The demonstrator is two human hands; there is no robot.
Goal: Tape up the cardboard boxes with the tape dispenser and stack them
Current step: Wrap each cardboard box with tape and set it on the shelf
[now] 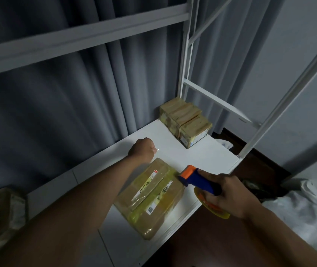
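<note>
**Head view: dispenser at the box's edge, left fist on the table**

Head camera looks down on your white table (202, 149), with a grey curtain (77, 93) behind it and a white metal rack frame (186, 54) rising at the far right corner.

Your right hand (230, 195) grips the handle of the tape dispenser (196, 178), fingers curled round the blue body. Its orange head, with the toothed cutter, sits right at the right edge of the flat cardboard box (152, 197); whether it actually touches the box is unclear. The yellowish tape roll shows beneath your palm.

That box lies flat near the front edge of the table, turned at an angle. It is already wrapped in glossy clear and yellow tape, with white printed labels and a barcode on top.

Your left hand (143, 149) is curled into a fist just beyond the far corner of the box, resting on or just above the tabletop. Something thin and pale sticks out at the fingers, too small to identify.

Three small taped boxes (184, 120) sit pressed together in a row at the far right corner of the table, well apart from the flat one.

White cloth (298, 209) lies bunched at the right, off the table.
</note>
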